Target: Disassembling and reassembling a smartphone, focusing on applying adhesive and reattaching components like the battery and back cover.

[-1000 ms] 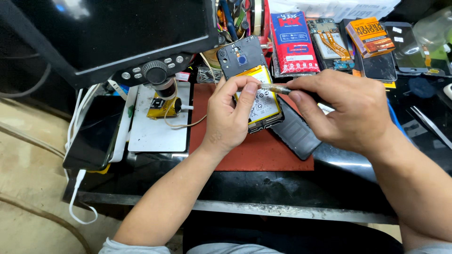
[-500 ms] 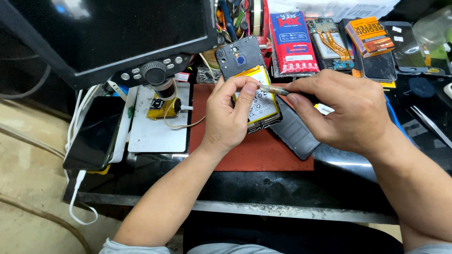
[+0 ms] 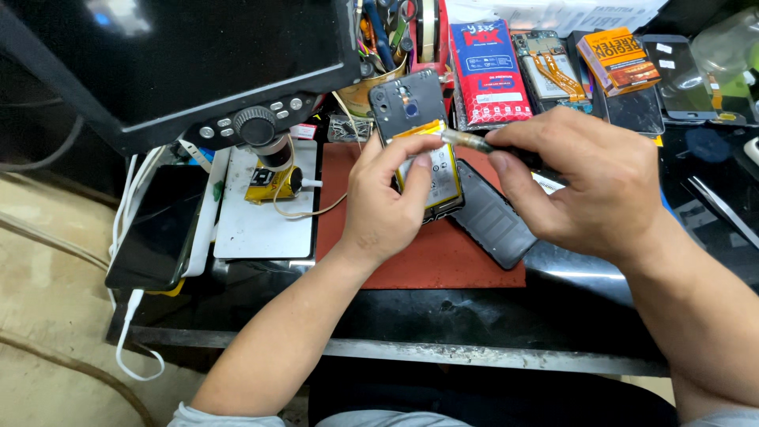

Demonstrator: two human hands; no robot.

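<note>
Place: a phone repair workshop.
Landmark: a red mat (image 3: 427, 253) is laid on a dark bench (image 3: 474, 316).
On the mat: an opened phone (image 3: 419, 142) with its battery bared, and a back cover (image 3: 492, 213).
Left of the mat: a white stage (image 3: 253, 221) is set under a microscope (image 3: 261, 134) with a monitor (image 3: 174, 55); a phone (image 3: 158, 225) is plugged in farther left.
Behind the mat: parts packets (image 3: 490, 71), flex cables (image 3: 553, 67), a tool cup (image 3: 387, 39).
</note>
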